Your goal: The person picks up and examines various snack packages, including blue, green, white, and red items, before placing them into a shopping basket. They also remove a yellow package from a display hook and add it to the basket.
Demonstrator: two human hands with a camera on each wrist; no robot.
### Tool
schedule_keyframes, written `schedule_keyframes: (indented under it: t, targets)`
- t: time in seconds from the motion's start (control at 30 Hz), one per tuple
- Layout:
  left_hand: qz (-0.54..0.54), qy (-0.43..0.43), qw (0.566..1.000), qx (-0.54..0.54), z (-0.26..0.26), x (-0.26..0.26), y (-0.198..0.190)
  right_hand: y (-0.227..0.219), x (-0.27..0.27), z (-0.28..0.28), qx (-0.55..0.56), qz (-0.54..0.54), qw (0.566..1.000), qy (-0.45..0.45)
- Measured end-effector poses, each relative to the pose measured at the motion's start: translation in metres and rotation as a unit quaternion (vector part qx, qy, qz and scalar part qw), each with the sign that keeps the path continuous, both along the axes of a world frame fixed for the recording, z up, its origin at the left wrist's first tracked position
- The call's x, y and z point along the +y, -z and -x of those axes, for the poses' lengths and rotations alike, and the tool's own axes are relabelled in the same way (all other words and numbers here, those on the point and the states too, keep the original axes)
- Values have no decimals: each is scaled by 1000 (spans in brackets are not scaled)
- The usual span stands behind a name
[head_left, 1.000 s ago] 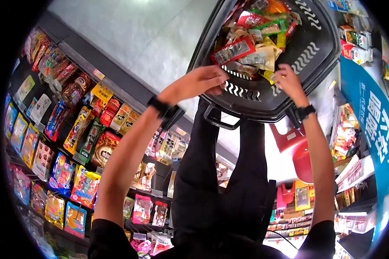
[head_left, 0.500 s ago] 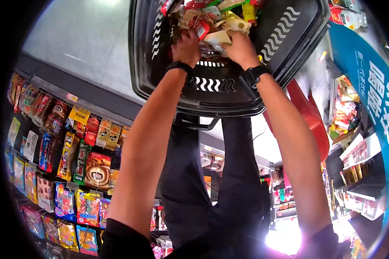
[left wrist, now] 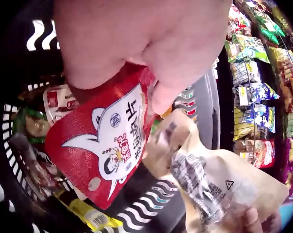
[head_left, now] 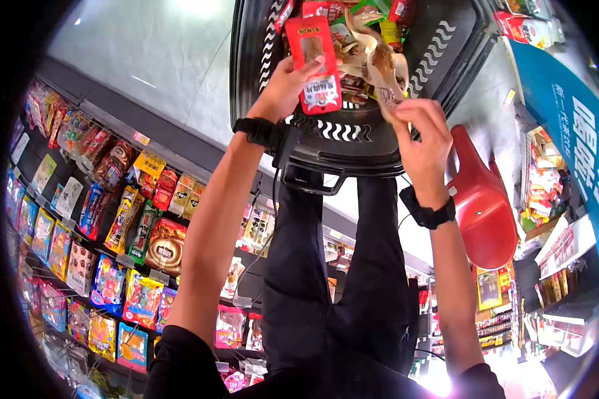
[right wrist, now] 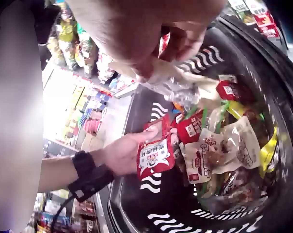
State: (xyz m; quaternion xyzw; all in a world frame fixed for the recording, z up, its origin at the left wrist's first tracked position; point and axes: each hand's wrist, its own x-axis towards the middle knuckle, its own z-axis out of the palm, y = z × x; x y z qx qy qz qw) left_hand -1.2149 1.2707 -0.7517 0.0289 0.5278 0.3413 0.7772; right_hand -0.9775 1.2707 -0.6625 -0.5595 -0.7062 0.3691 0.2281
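My left hand point(head_left: 281, 88) grips a red snack packet point(head_left: 321, 92) with a white printed panel, thumb across its front, over the near left part of a black shopping basket point(head_left: 471, 41). The right hand point(head_left: 427, 139) pinches a beige snack packet point(head_left: 381, 66) at its near end and holds it stretched out over the basket's contents. In the left wrist view, the beige packet point(left wrist: 233, 170) shows its clear window, close beside the red packet point(left wrist: 81, 155). Several snack packets point(right wrist: 224, 150) lie heaped in the basket, seen in the right wrist view.
Shelves of hanging snack bags point(head_left: 106, 286) line the left side. A red plastic stool point(head_left: 484, 226) stands at the right, near a blue sign point(head_left: 569, 133) and more stocked racks. The basket's black handle point(head_left: 313, 188) is at its near side, by the person's legs.
Both hands were empty over the basket, then reached into the pile. They have now risen toward me, the left with the red packet and the right with the beige packet.
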Motion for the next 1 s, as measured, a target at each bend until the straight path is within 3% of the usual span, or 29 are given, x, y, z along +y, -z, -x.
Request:
schedule_keyframes:
  t: [0.1, 0.13, 0.27, 0.37, 0.53, 0.67, 0.83, 0.97, 1.0]
  targets:
    - [9, -23, 999, -43, -17, -1, -15, -6, -13, -5, -11, 16, 999, -45]
    - [25, -32, 997, -64, -21, 2, -23, -5, -19, -4, 3, 65, 997, -29]
    - [-4, -27, 992, -124, -33, 1, -30, 3, -29, -8, 38, 60, 997, -31]
    - [-42, -3, 996, -76, -51, -8, -26, 1, -39, -13, 100, 77, 992, -11]
    - [-44, 12, 997, -60, -71, -13, -34, -4, -47, -25, 48, 8, 988, -146]
    - [-59, 17, 998, -23, -91, -23, -41, -15, -51, -39, 12, -13, 984, -179]
    - [-22, 10, 999, 46, -115, -31, -68, -40, -56, -55, -14, -27, 976, -217]
    - [-92, 9, 993, 76, -122, -28, -109, -61, -62, -64, -25, -30, 975, -219]
    - [-100, 47, 990, 89, -118, -25, -123, -73, -60, -64, -13, -37, 974, -225]
